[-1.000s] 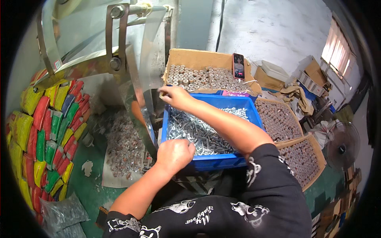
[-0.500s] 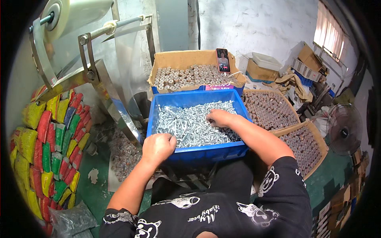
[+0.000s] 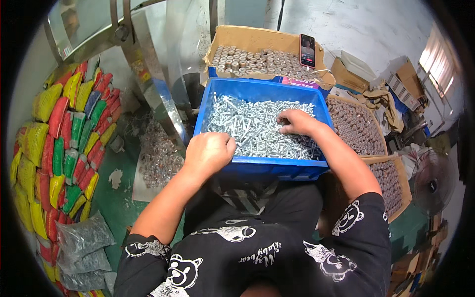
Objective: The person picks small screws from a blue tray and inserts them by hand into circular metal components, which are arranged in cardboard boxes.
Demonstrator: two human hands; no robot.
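A blue plastic bin full of loose silvery screws stands in front of me. My right hand is over its right half, with curled fingers touching the screws. Whatever those fingertips pinch is too small or too hidden to make out. At the bin's front left, my left hand is closed, back of the hand up, with thumb and knuckles at the rim. Its curled fingers face away, so their contents are hidden.
Behind the bin, a cardboard box holds many small ring-ended rolls, with a phone propped on it. More filled boxes and a fan are at right. Colourful sacks are stacked left, beside a metal frame.
My view has shifted, so the bin appears higher and further right. Both hands stay at about the same places on the bin, the right among the screws, the left at the front rim.
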